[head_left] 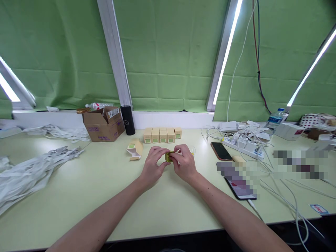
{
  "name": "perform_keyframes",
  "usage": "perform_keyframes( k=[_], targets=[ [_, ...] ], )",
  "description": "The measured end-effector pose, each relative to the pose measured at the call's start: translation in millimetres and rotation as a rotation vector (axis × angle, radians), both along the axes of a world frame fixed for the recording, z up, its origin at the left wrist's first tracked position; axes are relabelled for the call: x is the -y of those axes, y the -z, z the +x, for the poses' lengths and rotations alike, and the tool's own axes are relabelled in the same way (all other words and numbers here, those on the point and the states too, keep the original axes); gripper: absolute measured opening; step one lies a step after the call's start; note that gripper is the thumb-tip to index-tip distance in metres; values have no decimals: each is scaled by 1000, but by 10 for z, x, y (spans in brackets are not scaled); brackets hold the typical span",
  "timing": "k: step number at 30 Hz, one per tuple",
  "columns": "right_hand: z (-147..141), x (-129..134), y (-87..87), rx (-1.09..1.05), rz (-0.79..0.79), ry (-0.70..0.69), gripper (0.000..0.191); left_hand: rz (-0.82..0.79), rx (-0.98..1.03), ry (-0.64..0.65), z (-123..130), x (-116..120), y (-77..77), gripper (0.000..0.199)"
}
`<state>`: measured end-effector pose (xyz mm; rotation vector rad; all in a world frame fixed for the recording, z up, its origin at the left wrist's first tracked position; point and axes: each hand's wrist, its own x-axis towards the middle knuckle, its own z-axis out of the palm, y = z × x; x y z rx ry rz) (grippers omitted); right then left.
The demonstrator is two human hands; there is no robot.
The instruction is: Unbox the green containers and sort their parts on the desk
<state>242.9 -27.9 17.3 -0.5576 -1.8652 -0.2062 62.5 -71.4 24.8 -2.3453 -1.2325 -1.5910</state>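
Your left hand (pixel 152 166) and right hand (pixel 186 164) meet over the pale green counter (pixel 115 203), fingertips closed on a small, shiny yellow-green object (pixel 167 157). The left thumb and forefinger pinch it from below and above at its left side, and the right fingers and thumb bear on its right side. Much of it is hidden by your fingers, so it may be a little tin or a wrapped piece; you can't be sure from this view.

The step in hand looks like close two-handed fingertip work on that object. As a judgement, any move from this hold calls for a steady left pinch while the right fingers shift or press, with light force, since there is little surface to grip.

Just to the left of your left hand, a small tan cardboard box with an open end (pixel 137 146) lies on the counter, its opening facing roughly towards you. Beyond your hands stands a row of five small tan boxes with green labels (pixel 159 135), set side by side, the right-end one slightly farther back. A small clear item (pixel 193 151) shows partly behind your right hand. Farther right lies a dark-screened phone (pixel 221 151), near a white power strip (pixel 245 147) tangled with cables.
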Motion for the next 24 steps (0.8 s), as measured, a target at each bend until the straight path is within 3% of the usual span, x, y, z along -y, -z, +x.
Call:
perform_keyframes(
  k=[5,24],
  targets=[
    [-12,30,-35,30,2,96,22,36,-24,-8,-4,-13,14,39],
    [-7,23,-59,59,141,100,29,66,-7,-53,-1,-17,-3,37]
  ],
)
